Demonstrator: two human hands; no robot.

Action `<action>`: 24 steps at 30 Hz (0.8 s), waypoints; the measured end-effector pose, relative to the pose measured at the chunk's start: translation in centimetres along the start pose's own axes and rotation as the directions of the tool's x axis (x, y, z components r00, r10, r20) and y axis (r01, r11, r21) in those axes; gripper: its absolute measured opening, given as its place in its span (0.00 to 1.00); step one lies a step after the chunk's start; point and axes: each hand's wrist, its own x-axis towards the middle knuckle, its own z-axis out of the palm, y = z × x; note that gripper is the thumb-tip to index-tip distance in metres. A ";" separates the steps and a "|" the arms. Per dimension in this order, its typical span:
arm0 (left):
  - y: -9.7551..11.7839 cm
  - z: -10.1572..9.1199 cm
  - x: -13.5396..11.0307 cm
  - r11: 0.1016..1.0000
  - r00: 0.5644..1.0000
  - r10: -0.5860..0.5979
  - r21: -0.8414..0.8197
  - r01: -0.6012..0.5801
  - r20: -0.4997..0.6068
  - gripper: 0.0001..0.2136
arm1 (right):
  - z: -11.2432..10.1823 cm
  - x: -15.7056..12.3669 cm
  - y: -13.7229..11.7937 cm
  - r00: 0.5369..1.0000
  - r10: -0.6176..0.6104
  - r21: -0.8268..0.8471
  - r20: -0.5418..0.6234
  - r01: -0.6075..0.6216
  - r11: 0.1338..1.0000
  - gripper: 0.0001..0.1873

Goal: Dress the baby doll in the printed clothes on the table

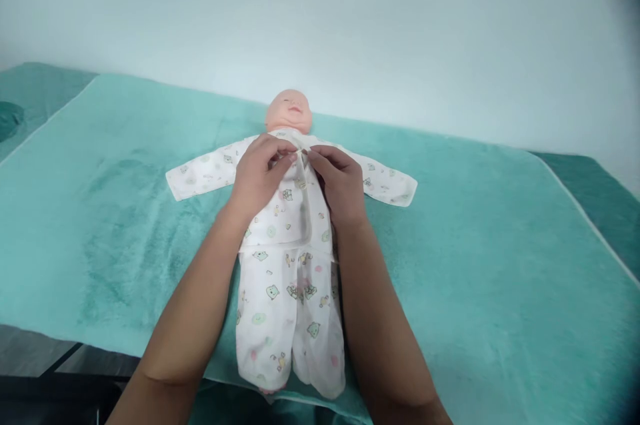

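Note:
A baby doll (290, 111) lies on its back, head at the far side, dressed in a white printed top (285, 211) and matching trousers (270, 305). The sleeves stretch out to both sides. At the upper chest, my left hand (263, 171) pinches the top's front edge between thumb and fingers. Just to its right, my right hand (343, 181) pinches the same front opening, fingertips almost meeting the left ones. Any small fastener between the fingertips is too small to make out. The doll's own hands do not show.
A turquoise plush blanket (480, 265) covers the table under the doll. A darker green cloth (595, 191) shows at the right, beyond the blanket's pale edge. Behind rises a plain white wall (350, 25). The table's near edge runs just below the trouser legs.

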 end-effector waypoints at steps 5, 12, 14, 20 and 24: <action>0.1 0.0 0.0 0.999 1.000 0.022 0.037 -0.022 -0.002 0.04 | -0.1 0.1 0.2 1.000 -0.002 -0.025 0.024 0.002 1.000 0.09; 0.4 0.2 -0.2 0.952 0.977 0.200 0.250 -0.178 -0.068 0.06 | -0.1 0.2 0.3 0.999 -0.031 -0.061 0.028 0.032 0.998 0.09; 0.4 0.2 -0.3 0.943 0.972 0.225 0.263 -0.202 -0.060 0.06 | -0.1 0.2 0.2 0.999 -0.029 -0.059 0.031 0.031 0.998 0.09; 0.3 0.2 -0.3 0.940 0.960 0.270 0.237 -0.245 -0.076 0.06 | -0.3 0.2 0.2 0.999 -0.030 -0.014 0.041 0.031 0.999 0.09; 0.3 0.3 -0.3 0.947 0.965 0.252 0.226 -0.229 -0.076 0.06 | -0.4 0.1 0.1 0.996 -0.034 -0.028 0.087 0.037 0.999 0.09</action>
